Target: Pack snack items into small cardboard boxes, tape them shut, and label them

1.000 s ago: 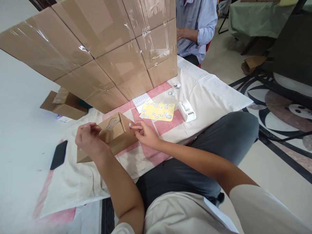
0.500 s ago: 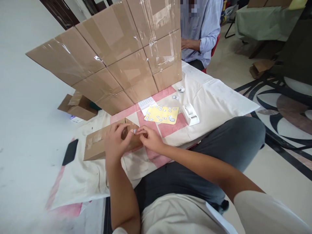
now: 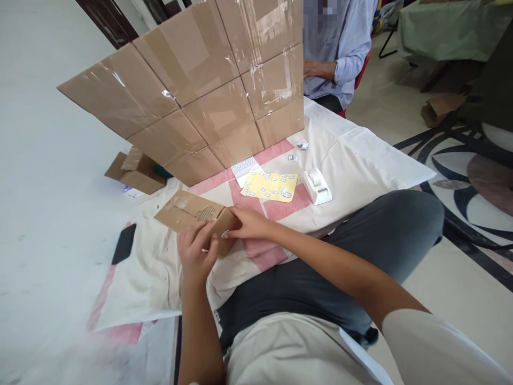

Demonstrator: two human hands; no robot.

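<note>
A small cardboard box (image 3: 180, 207) with dark printing on its top lies tilted on the cloth in front of me. My left hand (image 3: 197, 247) grips its near side, fingers over the upper edge and thumb against the near face. At the right end, my right hand (image 3: 244, 223) wraps the corner, its thumb by a small white label (image 3: 225, 233) on the near face. The label's far part is hidden by the thumb. Beyond the hands lies a yellow sheet (image 3: 256, 184) bearing several small white labels, beside a white tape dispenser (image 3: 318, 187).
A tall wall of taped cardboard boxes (image 3: 216, 117) stands across the table. A black phone (image 3: 124, 244) lies at the left, near an open carton (image 3: 140, 174). Crumpled paper bits (image 3: 303, 144) lie behind the dispenser. Another person (image 3: 340, 59) sits beyond the wall.
The box has turned so its printed top and near face show. My left hand has moved down to its near side; my right hand now wraps its right end. The view has shifted slightly.
</note>
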